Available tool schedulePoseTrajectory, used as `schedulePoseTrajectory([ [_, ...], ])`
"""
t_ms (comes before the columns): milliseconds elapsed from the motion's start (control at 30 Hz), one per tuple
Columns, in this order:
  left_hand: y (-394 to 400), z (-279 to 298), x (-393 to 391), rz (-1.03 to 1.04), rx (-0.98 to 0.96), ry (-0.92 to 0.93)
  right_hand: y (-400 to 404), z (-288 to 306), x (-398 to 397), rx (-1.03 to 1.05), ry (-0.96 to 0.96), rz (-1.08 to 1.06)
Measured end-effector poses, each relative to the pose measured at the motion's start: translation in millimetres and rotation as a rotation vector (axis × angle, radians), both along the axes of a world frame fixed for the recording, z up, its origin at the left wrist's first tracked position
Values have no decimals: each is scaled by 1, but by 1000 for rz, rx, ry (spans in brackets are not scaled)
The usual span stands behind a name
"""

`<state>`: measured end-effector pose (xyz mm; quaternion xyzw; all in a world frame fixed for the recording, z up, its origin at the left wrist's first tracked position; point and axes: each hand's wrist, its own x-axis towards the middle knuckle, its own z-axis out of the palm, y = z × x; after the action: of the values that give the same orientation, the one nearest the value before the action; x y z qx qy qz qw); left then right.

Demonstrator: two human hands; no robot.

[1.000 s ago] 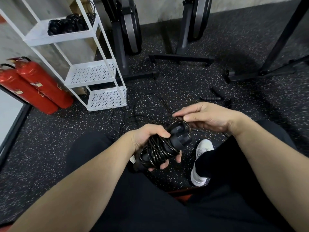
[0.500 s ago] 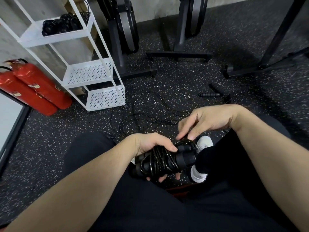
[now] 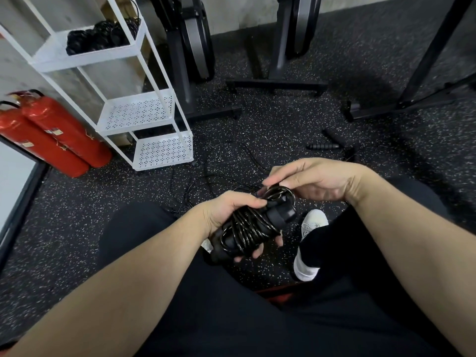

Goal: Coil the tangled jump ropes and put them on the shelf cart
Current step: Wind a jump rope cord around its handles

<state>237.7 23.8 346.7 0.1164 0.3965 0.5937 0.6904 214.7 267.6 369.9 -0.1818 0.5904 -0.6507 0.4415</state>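
Note:
My left hand [image 3: 229, 215] grips a black jump rope [image 3: 253, 225] whose cord is wound around its two handles, held over my lap. My right hand [image 3: 311, 180] pinches the last loop of that cord at the top end of the bundle. More tangled black rope [image 3: 219, 176] lies loose on the speckled floor beyond my knees. Another pair of black handles [image 3: 324, 146] lies on the floor to the right. The white three-tier shelf cart [image 3: 159, 117] stands at the left, with several coiled black ropes [image 3: 100, 36] on its top shelf.
Two red fire extinguishers [image 3: 51, 135] lie left of the cart. Black exercise machine bases [image 3: 278, 85] stand along the far wall, and a rack leg [image 3: 412, 99] crosses the right side. My white shoe [image 3: 310, 243] rests on the floor below the bundle.
My right hand has swung around the top of the bundle, laying another turn of cord on it. The bundle has stayed in my left hand and tilted slightly.

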Motion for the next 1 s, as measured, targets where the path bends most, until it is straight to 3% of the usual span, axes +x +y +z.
schedulePoseTrajectory([
  [133, -4, 0, -1, 37, -15, 26, -7, 8, 5, 59, 16, -121],
  [433, -4, -6, 1, 115, -67, 58, -33, 18, 9, 284, 294, -176],
  [533, 0, -7, -1, 169, -81, 68, -41, 11, 10, 276, 319, -280],
  [667, 1, -6, -3, 148, -20, 56, -41, 5, 11, 151, 100, -405],
  [767, 2, -4, -2, 134, 50, 32, -27, 4, 10, 7, -75, -342],
  [1000, 2, 0, -5, 59, 172, -30, -23, -2, 11, -278, -189, -258],
])
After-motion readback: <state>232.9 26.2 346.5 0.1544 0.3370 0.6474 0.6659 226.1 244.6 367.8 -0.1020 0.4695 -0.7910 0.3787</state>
